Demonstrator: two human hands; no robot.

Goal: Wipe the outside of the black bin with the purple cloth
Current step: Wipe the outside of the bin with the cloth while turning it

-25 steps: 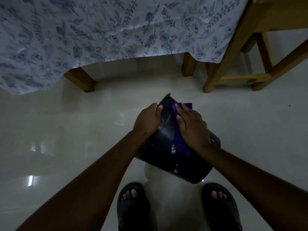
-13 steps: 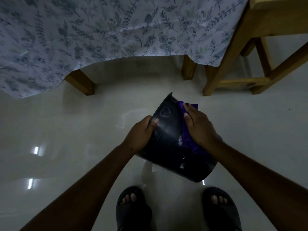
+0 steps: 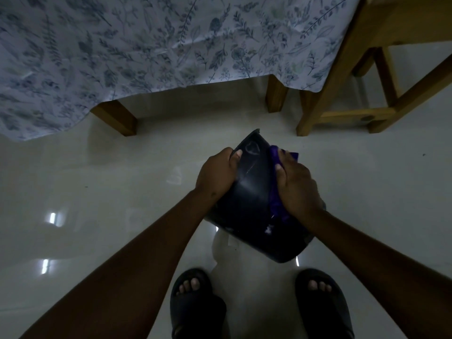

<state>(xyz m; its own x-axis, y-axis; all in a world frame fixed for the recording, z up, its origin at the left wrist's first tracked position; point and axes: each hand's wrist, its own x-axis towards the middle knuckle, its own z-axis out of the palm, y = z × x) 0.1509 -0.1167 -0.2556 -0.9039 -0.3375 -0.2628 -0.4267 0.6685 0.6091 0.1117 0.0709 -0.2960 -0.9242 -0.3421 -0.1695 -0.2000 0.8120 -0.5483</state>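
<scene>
A black bin (image 3: 254,199) is held tilted above the floor, its base end pointing away from me and its rim toward my feet. My left hand (image 3: 216,173) grips its left side near the far end, thumb across the wall. My right hand (image 3: 296,184) presses a purple cloth (image 3: 277,192) flat against the bin's right outer wall. The cloth shows as a strip under my palm and a corner past my fingertips. The bin's opening is hidden from view.
A table with a leaf-patterned cloth (image 3: 146,45) and wooden legs (image 3: 115,117) stands ahead. A wooden chair (image 3: 347,89) is at the upper right. My feet in dark slippers (image 3: 195,304) stand on a glossy pale floor (image 3: 97,192).
My left hand slid back up the bin's left side toward the far end. My right hand with the cloth shifted along the right wall, and the bin turned slightly.
</scene>
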